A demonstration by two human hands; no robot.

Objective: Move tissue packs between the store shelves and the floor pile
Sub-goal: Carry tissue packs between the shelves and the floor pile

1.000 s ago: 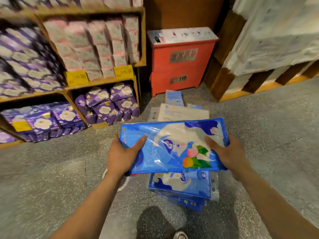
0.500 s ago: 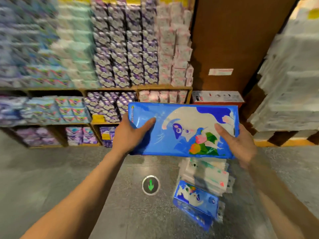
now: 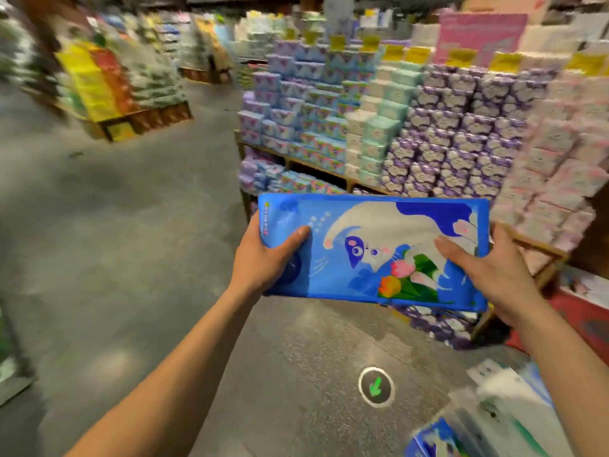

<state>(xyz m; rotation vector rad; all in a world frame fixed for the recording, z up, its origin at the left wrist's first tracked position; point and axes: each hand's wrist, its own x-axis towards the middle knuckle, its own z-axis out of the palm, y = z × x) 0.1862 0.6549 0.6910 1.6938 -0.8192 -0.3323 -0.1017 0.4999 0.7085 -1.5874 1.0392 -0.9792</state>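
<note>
A flat blue plastic tissue pack printed with a white cat and tulips [image 3: 372, 225] is being held level in mid-air at the centre of the view, clear of the floor and of the shelving. The left hand [image 3: 263, 258] is grasping its short end at 9 o'clock, thumb lying across the top face and fingers tucked beneath. The right hand [image 3: 494, 275] is gripping the opposite end at 3 o'clock in the same way, thumb pressing on the printed flowers.

Behind the pack, from 12 to 3 o'clock, wooden store shelves [image 3: 316, 168] are carrying dense stacks of blue, mint, purple and pink wrapped packs, with yellow price tags [image 3: 461, 57] showing along the top row. Below the pack at 6 o'clock, a round floor sticker with a green arrow [image 3: 376, 387] is lying on the speckled grey floor [image 3: 148, 258]. At 5 o'clock, a blurred floor pile of blue and clear-wrapped packs [image 3: 487, 420] is sitting well apart from the held pack. At 10 o'clock, across the aisle, a pallet display of yellow and orange goods [image 3: 99, 84] is standing, too smeared to read.
</note>
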